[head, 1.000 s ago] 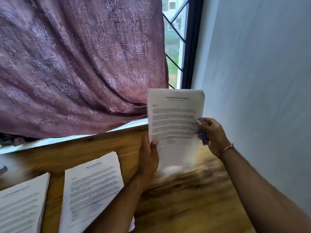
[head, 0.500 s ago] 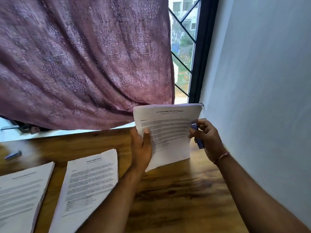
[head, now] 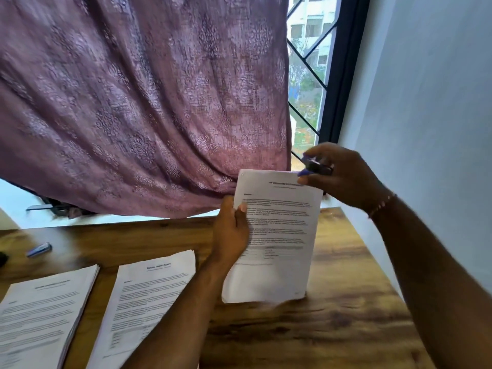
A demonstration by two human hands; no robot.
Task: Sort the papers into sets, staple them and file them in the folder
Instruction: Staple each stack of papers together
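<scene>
My left hand (head: 231, 231) grips the left edge of a set of printed papers (head: 279, 235), held upright with its bottom edge on the wooden table (head: 306, 336). At the set's top right corner, my right hand (head: 343, 177) holds a small blue and black stapler (head: 312, 166). Two more stacks of printed papers lie flat on the table: one in the middle (head: 149, 304) and one at the far left (head: 40, 315). No folder is in view.
A small blue object (head: 38, 249) lies on the table at the far left. A mauve patterned curtain (head: 133, 102) hangs over the window behind the table. A white wall (head: 426, 102) runs close along the table's right side.
My right hand has risen with the stapler from the papers' right edge to their top right corner. The held set now stands more upright, and the camera has tilted.
</scene>
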